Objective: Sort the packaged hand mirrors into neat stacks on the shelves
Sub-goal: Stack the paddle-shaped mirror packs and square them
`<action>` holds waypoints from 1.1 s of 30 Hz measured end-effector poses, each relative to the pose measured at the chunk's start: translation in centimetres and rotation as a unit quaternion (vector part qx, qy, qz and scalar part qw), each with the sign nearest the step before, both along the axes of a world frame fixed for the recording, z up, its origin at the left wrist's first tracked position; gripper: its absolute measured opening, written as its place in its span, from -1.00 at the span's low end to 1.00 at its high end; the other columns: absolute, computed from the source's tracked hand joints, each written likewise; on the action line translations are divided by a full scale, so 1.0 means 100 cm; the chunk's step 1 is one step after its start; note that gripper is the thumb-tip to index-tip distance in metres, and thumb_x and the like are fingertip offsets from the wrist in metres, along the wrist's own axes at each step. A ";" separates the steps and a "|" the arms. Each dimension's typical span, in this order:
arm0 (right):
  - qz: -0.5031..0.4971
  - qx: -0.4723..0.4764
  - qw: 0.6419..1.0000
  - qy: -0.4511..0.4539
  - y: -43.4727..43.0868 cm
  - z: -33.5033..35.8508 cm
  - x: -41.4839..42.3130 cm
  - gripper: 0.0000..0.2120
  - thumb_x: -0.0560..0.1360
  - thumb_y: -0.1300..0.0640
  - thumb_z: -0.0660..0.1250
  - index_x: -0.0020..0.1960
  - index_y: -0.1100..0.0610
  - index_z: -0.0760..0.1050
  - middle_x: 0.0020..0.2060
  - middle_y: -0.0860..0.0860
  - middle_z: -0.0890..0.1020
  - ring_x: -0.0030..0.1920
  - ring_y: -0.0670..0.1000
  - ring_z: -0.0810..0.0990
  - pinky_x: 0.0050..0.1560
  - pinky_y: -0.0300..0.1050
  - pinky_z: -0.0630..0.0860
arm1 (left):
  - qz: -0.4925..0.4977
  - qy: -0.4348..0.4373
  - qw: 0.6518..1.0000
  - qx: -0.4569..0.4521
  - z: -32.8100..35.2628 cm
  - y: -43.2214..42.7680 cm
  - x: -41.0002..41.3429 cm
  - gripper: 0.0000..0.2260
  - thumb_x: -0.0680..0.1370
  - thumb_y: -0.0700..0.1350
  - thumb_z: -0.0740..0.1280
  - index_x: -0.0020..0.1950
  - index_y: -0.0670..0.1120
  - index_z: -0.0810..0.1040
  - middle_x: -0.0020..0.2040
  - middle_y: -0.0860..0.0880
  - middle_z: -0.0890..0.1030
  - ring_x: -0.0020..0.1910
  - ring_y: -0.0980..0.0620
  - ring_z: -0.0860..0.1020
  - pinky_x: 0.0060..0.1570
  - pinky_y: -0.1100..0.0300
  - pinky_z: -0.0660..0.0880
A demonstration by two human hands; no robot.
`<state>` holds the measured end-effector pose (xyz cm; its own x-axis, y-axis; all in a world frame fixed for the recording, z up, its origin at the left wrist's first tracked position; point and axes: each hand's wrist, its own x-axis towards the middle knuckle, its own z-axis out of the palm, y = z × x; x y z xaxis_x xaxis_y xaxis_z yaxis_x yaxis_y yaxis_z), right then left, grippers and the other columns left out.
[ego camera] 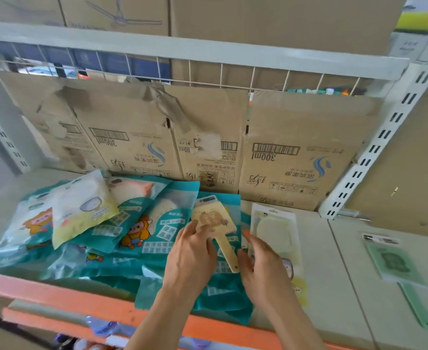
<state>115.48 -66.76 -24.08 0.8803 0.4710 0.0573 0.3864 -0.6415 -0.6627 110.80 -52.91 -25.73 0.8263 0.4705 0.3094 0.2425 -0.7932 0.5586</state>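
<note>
Left hand (191, 253) had the yellow hand mirror (214, 218), fingers curled onto the bottom of the head right where it narrows into the handle. Right hand (263, 266) was just beside the handle's end, thumb up against it, but honestly I couldn't tell if it was gripping or only steadying.

Everything sat on the shelf (334, 261), which had flattened cardboard (296, 147) standing along its back edge. The left half was buried under a messy heap of teal packets (132, 223), spilling right up to the front edge. The yellow mirror was over the right side of that heap, about mid-shelf, handle pointing at the front edge.

On the bare right half lay two more: a pale green oval mirror pack (275, 228) just beside the heap, and a green rectangular mirror (395, 261) well apart from it, towards the front right corner. So the stacks hadn't really started yet, I'd say.

Handling-wise, my guess: light and flat with a stiff plastic body, but there's glass in it, so no dropping or flexing. The clear sleeve looked slick and loose, the kind that slides over what's inside. I'd take hold at the neck or across the head, pinching through the film onto the hard part, not by the sleeve's edge, and lay it down flat rather than toss it.
</note>
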 end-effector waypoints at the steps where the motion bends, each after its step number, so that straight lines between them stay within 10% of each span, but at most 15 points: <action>1: 0.000 -0.003 1.000 0.007 0.003 0.002 0.002 -0.66 0.59 0.06 0.19 0.36 0.00 0.35 0.23 -0.08 0.50 0.24 -0.05 0.47 0.21 -0.19 0.39 | 0.003 0.000 1.000 -0.016 0.000 0.001 0.002 -0.81 0.49 -0.25 0.24 0.04 -0.10 0.57 -0.07 -0.01 0.54 -0.15 -0.06 0.55 -0.29 0.15 0.49; 6: -0.007 -0.015 0.999 0.041 0.022 0.008 0.019 -0.55 0.60 0.03 0.16 0.47 0.00 0.23 0.38 -0.09 0.40 0.37 -0.04 0.37 0.35 -0.11 0.35 | 0.000 0.009 0.994 -0.108 0.009 -0.001 0.008 -0.70 0.53 -0.25 0.21 0.23 -0.05 0.51 0.13 0.00 0.53 -0.07 -0.04 0.57 -0.18 0.20 0.48; 11: 0.006 0.001 0.998 0.070 0.038 0.011 0.023 -0.81 0.58 0.09 0.18 0.13 -0.03 0.50 -0.09 -0.14 0.58 -0.11 -0.09 0.56 -0.25 -0.44 0.40 | 0.033 0.049 0.976 -0.209 0.027 0.001 0.008 -0.71 0.56 -0.22 0.21 0.28 -0.06 0.46 -0.02 0.01 0.56 -0.17 0.05 0.49 -0.25 0.33 0.35; 15: -0.058 0.030 0.996 0.061 0.036 0.013 0.023 -0.74 0.56 0.19 0.20 0.18 0.11 0.57 0.05 -0.01 0.64 0.08 0.02 0.58 -0.02 -0.32 0.42 | 0.079 0.056 0.952 -0.289 0.035 0.001 0.013 -0.62 0.56 -0.18 0.19 0.38 -0.03 0.39 0.02 0.00 0.57 -0.09 0.01 0.55 -0.20 0.21 0.50; 20: -0.127 0.114 0.982 0.082 0.026 0.012 0.030 -0.83 0.53 0.21 0.27 0.04 0.07 0.61 -0.13 -0.10 0.61 -0.12 -0.13 0.58 -0.29 -0.53 0.39 | 0.109 0.035 0.922 -0.369 0.037 0.000 0.016 -0.62 0.55 -0.21 0.17 0.37 -0.06 0.43 0.05 -0.01 0.55 -0.31 0.15 0.55 -0.49 0.35 0.44; 28: -0.202 0.222 0.938 0.174 0.011 0.012 0.027 -0.69 0.42 0.26 0.33 -0.32 -0.14 0.57 -0.35 -0.17 0.63 -0.15 0.03 0.62 -0.13 0.14 0.60 | 0.142 0.020 0.851 -0.505 0.031 -0.004 0.020 -0.64 0.48 -0.23 0.23 0.27 -0.06 0.53 -0.01 -0.09 0.63 -0.10 -0.01 0.57 -0.22 0.17 0.51; 33: -0.208 0.281 0.911 0.219 0.003 0.014 0.019 -0.74 0.42 0.37 0.31 -0.27 0.05 0.61 -0.37 -0.14 0.67 -0.10 0.16 0.64 -0.03 0.21 0.56 | 0.105 -0.035 0.832 -0.543 0.038 -0.024 0.012 -0.67 0.51 -0.35 0.24 -0.27 0.07 0.52 -0.48 0.24 0.59 -0.28 0.25 0.53 -0.42 0.40 0.43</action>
<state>117.39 -66.41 -22.66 0.9724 0.0951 -0.2133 -0.1934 -0.1837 -0.9638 112.02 -55.32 -21.91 0.6878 0.6362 -0.3494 0.2487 0.2457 0.9369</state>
